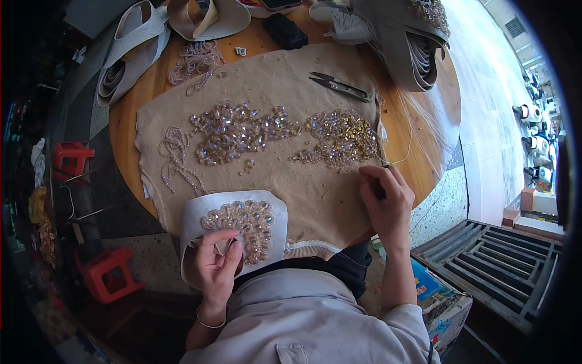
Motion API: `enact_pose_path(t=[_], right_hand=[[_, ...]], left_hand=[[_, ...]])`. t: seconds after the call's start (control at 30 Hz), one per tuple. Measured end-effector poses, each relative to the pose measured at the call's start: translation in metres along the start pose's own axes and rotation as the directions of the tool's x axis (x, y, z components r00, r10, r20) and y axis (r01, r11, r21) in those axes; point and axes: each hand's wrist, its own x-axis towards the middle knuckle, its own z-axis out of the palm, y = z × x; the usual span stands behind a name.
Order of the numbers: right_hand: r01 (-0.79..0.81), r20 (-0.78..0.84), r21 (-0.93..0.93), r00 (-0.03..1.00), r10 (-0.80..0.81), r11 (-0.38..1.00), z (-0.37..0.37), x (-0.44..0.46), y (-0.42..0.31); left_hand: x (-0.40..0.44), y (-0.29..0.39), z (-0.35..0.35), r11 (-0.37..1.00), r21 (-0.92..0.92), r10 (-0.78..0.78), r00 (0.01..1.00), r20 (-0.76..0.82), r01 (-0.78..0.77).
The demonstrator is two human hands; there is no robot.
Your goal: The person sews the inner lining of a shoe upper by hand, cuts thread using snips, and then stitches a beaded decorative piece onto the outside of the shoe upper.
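My left hand point(219, 261) is closed at the near left, its thumb and forefinger pinched over the edge of a white fabric piece point(193, 215) that bears a beaded patch point(251, 227) of clear crystals. My right hand point(391, 197) hovers by the right edge of the brown cloth point(291, 203), fingers curled and tips together; anything between them is too small to make out. Just beyond it lies a pile of small gold and clear beads point(342, 138). Larger crystal beads point(233, 130) are heaped at the cloth's middle. Bead strands point(176, 155) lie to their left.
Thread snips point(341, 87) lie at the cloth's far right. Rolled fabric strips point(130, 51) and a black case point(285, 31) stand along the far side of the round wooden table point(130, 130). Loose white threads point(424, 124) hang over the right edge. Red stools point(109, 274) stand on the left floor.
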Motion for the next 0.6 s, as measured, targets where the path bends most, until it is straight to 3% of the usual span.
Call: enact_pose_path(t=[0.6], right_hand=[[0.034,0.014,-0.018,0.999,-0.034,0.999,0.0046,0.0032,-0.0008]], left_hand=[[-0.0007,-0.0038,-0.0017,0.998,-0.047,-0.027,0.999,0.041,0.029]])
